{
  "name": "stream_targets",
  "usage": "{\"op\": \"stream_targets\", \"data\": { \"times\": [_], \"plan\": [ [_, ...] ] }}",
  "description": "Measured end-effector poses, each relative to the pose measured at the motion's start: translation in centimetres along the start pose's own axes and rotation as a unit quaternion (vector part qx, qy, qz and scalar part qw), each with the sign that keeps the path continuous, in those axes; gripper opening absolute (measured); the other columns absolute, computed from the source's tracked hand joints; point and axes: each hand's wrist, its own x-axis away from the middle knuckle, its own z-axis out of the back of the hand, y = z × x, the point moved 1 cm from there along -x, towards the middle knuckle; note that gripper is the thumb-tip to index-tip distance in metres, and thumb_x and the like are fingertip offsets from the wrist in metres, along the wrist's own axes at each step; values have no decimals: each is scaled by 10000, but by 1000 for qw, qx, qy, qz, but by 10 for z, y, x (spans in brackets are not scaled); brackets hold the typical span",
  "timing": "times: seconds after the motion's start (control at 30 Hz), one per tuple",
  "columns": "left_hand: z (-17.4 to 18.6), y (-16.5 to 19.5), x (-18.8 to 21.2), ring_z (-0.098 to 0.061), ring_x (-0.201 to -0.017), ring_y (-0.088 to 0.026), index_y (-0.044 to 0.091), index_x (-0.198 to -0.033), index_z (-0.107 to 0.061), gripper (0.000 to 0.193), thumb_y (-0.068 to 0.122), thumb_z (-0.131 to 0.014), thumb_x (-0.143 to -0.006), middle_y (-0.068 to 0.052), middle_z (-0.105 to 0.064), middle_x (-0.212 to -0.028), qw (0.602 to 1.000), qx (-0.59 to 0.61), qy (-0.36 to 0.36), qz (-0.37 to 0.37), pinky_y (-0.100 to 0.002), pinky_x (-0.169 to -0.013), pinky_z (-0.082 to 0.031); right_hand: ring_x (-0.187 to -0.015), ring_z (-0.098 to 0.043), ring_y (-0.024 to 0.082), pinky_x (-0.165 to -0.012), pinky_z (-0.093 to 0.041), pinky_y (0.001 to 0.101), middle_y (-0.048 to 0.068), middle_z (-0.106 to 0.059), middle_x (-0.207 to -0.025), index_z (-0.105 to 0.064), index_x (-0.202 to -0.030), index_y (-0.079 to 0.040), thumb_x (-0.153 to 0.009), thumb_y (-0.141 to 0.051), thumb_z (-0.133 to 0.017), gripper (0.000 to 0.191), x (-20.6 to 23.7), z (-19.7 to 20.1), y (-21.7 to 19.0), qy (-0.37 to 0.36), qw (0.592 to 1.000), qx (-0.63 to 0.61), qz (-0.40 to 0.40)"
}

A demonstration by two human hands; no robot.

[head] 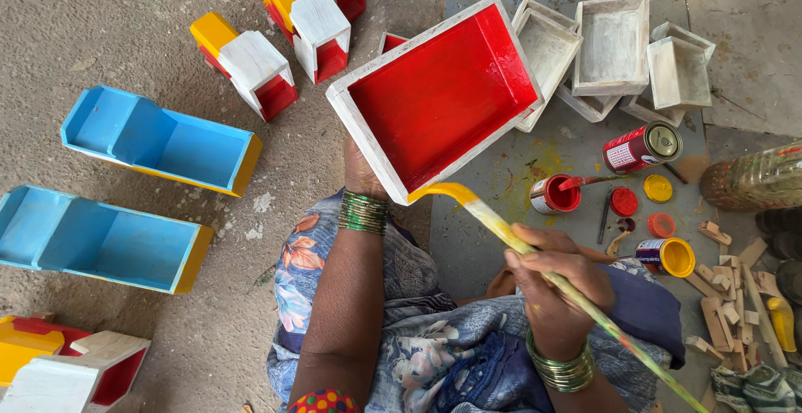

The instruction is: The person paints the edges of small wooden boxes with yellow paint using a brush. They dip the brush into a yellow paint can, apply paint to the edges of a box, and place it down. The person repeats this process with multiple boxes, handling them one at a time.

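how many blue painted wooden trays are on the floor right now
2. One blue tray lies on the floor at upper left, the other blue tray just below it by the left edge, partly cropped. Both sit left of the left hand. More may lie outside the view.

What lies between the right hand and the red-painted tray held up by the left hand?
In the head view, only the yellow-loaded paintbrush spans that gap: its bent bristle tip meets the lower edge of the red tray, with the right hand gripping its handle.

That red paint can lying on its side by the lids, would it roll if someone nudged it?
Probably: the red paint can is a smooth cylinder lying on its side on the floor. It may stop soon against the nearby open can. Its lid looks shut, so a spill seems unlikely.
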Motion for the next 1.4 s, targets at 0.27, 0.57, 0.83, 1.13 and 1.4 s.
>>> {"op": "stream_targets", "data": {
  "times": [0.27, 0.57, 0.83, 1.13, 1.4],
  "plan": [
    [5, -3, -4, -581, -1289, -400, 79, -1533, -365, 795, 601, -530, -957, -255, -496, -1482, 1000, 13, -16, 10, -584, -960, -578, -989, -757, 226, -869, -613, 344, 181, -741, -1124, -605, -971, -82, -794, 65, -821, 315, -3, -2, -5, -47, 996, -3, 78],
    [8, -4, -8, -595, -1265, -397, 75, -1503, -386, 790, 600, -539, -933, -260, -517, -1448, 1000, -3, 1, 12, -579, -932, -589, -1024, -746, 238, -898, -611, 355, 193, -734, -1148, -609, -1021, -77, -836, 75, -805, 309, -2, 3, -5, -38, 998, -23, 50],
    [14, -7, -9, -643, -1201, -382, 53, -1482, -428, 773, 585, -557, -936, -258, -563, -1404, 999, -15, 33, -8, -556, -896, -604, -1025, -749, 257, -875, -633, 384, 212, -739, -1169, -613, -995, -52, -831, 88, -790, 279, -4, 4, 2, -19, 999, -32, -29],
    [10, -7, -6, -634, -1223, -360, 45, -1481, -454, 716, 536, -582, -976, -227, -567, -1425, 1000, 12, -11, 2, -531, -955, -587, -993, -764, 268, -846, -635, 370, 202, -752, -1102, -623, -950, -72, -781, 72, -827, 302, -11, 0, -3, -54, 997, 37, 32],
    [8, -6, -5, -603, -1289, -356, 33, -1502, -451, 674, 496, -565, -1026, -195, -566, -1467, 997, 47, -54, 15, -522, -1057, -552, -1007, -761, 249, -869, -618, 338, 185, -746, -1123, -603, -964, -63, -795, 59, -830, 308, -15, 2, -2, -51, 997, 24, 54]
  ]
}}
